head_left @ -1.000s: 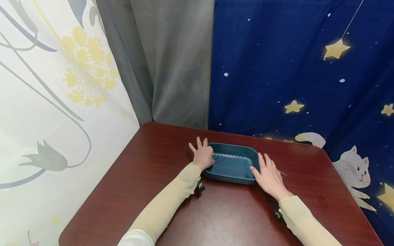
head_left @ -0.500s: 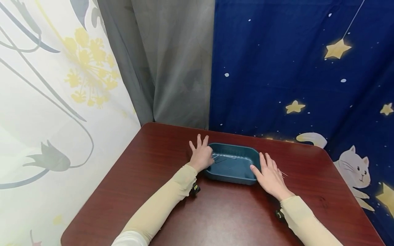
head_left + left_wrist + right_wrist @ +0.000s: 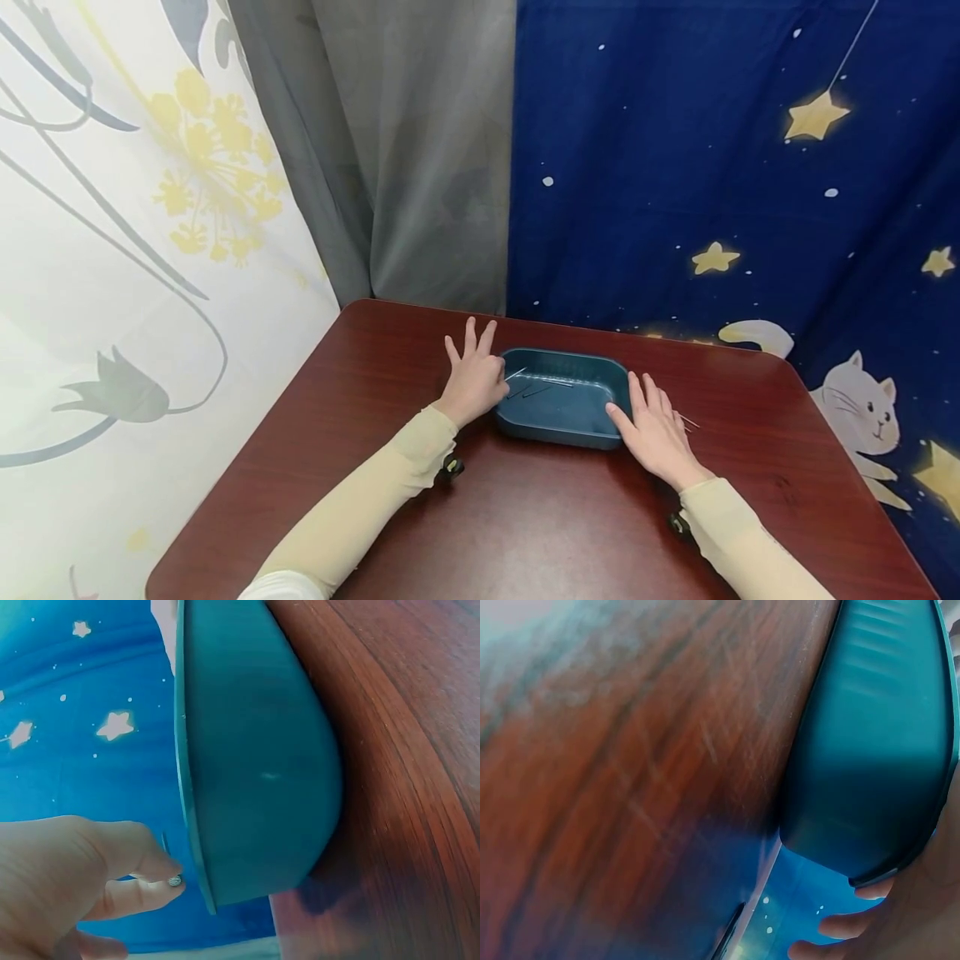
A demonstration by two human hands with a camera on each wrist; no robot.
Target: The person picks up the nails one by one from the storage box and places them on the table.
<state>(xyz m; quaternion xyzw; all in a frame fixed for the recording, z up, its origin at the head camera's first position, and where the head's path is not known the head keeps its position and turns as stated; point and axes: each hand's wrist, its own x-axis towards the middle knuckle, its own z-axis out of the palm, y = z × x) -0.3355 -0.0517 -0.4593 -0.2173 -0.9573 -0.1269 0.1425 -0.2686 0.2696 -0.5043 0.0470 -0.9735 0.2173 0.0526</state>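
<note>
My left hand (image 3: pixel 472 382) is at the left end of the dark teal box (image 3: pixel 558 437). Thumb and index finger pinch a thin metal nail (image 3: pixel 516 374), while the other fingers fan out. In the left wrist view the round, ridged head of the nail (image 3: pixel 175 881) shows at the fingertips, just outside the box's rim. Several thin dark and shiny rods (image 3: pixel 536 391) lie inside the box. At its right end rests my right hand (image 3: pixel 660 433), the thumb over the rim and the straight fingers along the outside.
Just right of my right hand, a few thin rods (image 3: pixel 691 422) lie on the reddish-brown wooden table (image 3: pixel 525 517), partly hidden by the fingers. A grey curtain (image 3: pixel 442 167) and a blue starry curtain (image 3: pixel 645 208) hang behind the table, with a white flowered one (image 3: pixel 150 292) at left.
My left hand has drawn back leftward from over the box's left end, with the nail now showing between its fingertips. The box and my right hand have stayed put.
</note>
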